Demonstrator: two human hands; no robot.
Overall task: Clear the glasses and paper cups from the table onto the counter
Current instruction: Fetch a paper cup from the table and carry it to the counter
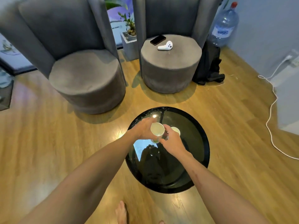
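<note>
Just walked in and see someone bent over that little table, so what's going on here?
A person is clearing cups off a round black glass table. Their left hand grips a white paper cup, raised above the tabletop. Their right hand is closed around what looks like a clear glass, though it is hard to make out. A second paper cup still stands on the table just beyond the right hand. No counter is in view.

Soft even daylight, glare on the glass table [199, 152], blurred warped edges
</note>
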